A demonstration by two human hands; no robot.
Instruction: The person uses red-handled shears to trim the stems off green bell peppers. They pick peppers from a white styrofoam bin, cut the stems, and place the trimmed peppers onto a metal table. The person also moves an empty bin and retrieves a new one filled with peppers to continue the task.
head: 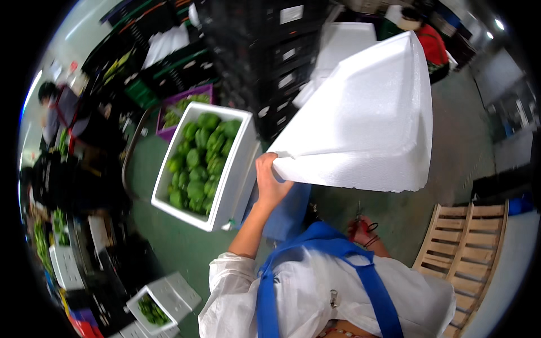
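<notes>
My left hand [271, 186] grips the near corner of a large white polystyrene box lid [363, 110], which is raised and tilted in front of me. Low by my right side, my right hand [364, 232] holds red-handled scissors [359, 213], their metal tip pointing away from me. Left of the lid stands an open white polystyrene box [230, 181] filled with green bell peppers [200, 156]. The lid and the box are apart. Under my left forearm, part of a blue surface [283, 213] shows; what it belongs to is unclear.
Stacked black crates [270, 55] rise behind the box, beside a purple crate [213, 91] of green vegetables. A wooden pallet [465, 249] lies at right. People work at left [67, 110] and far right [433, 46]. Another foam box [167, 291] holds greens at lower left.
</notes>
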